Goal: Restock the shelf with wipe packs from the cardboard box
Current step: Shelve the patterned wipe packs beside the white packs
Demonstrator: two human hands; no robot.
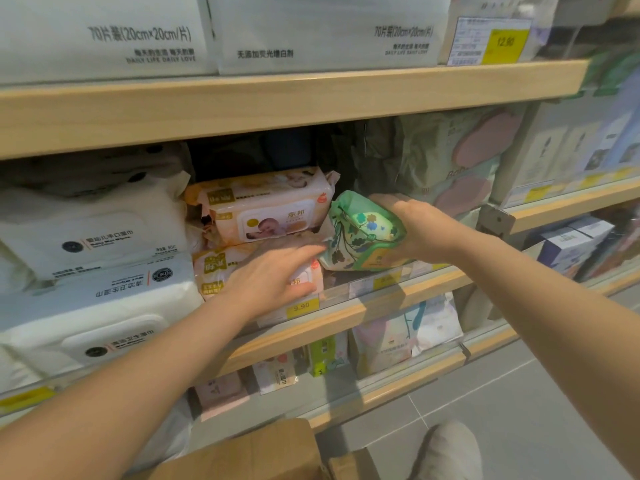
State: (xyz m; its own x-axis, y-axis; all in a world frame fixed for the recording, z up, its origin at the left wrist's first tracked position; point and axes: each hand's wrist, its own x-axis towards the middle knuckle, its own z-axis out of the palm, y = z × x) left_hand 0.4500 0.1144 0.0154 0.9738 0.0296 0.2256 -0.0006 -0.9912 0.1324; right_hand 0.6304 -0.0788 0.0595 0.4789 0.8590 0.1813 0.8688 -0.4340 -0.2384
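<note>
My right hand [412,225] grips a green floral wipe pack [363,233] and holds it tilted over the middle shelf [346,317], just right of two stacked orange baby wipe packs. My left hand [273,275] lies flat with straight fingers on the lower orange pack [214,271]. The upper orange pack [263,206] sits on top of it. The cardboard box [249,455] stands on the floor at the bottom of the view, its flaps partly seen.
Large white wipe packs [90,271] fill the shelf to the left. Pale packs with pink lids [460,161] stand at the right behind my right hand. A dark gap opens behind the orange packs. Yellow price tags line the shelf edge. My shoe [450,448] rests on grey tiles.
</note>
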